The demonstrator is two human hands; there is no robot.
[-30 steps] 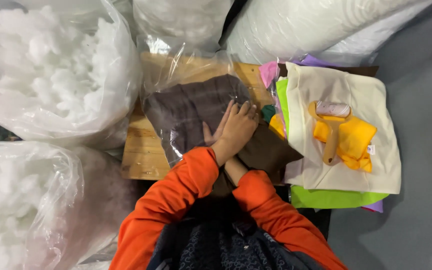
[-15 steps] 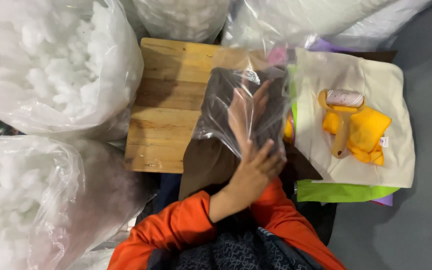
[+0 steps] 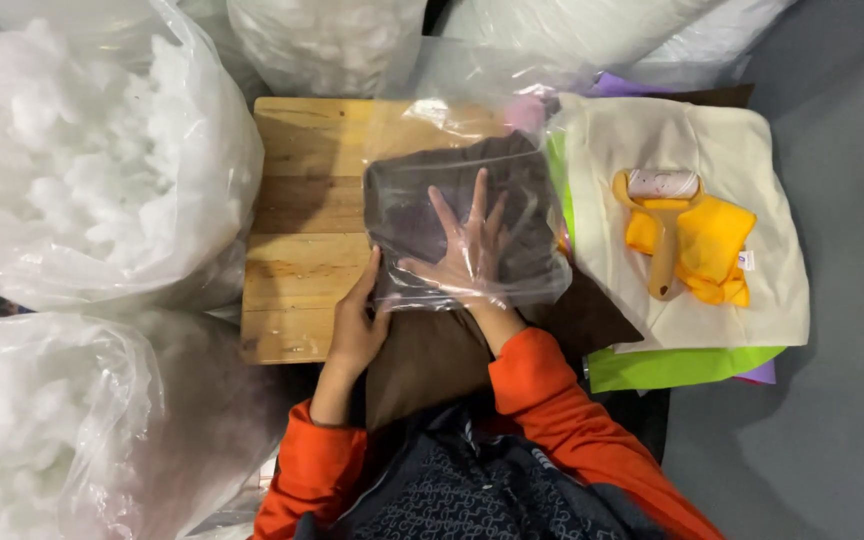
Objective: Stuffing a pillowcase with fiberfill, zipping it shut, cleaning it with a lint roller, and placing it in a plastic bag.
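Stuffing sacks: big clear sacks of white fibre filling (image 3: pixel 92 160) stood at the left and top, crowding the wooden surface (image 3: pixel 302 210).
Cream cloth pile: folded cream cloth (image 3: pixel 742 270) lay to the right on green and purple sheets, with a lint roller (image 3: pixel 664 215) and yellow fabric pieces (image 3: pixel 712 245) on top.
Brown fabric: the folded brown fabric (image 3: pixel 432 195) lay on the surface, mostly inside a clear plastic bag (image 3: pixel 472 130); its near end still stuck out toward the person's lap.
Right hand: the right hand (image 3: pixel 464 250) was inside the bag, fingers spread flat, pressing the fabric, gripping nothing.
Left hand: the left hand (image 3: pixel 357 325) pinched the bag's open edge.
Progress: bagging looked largely done; the last part and the closing seemed left.
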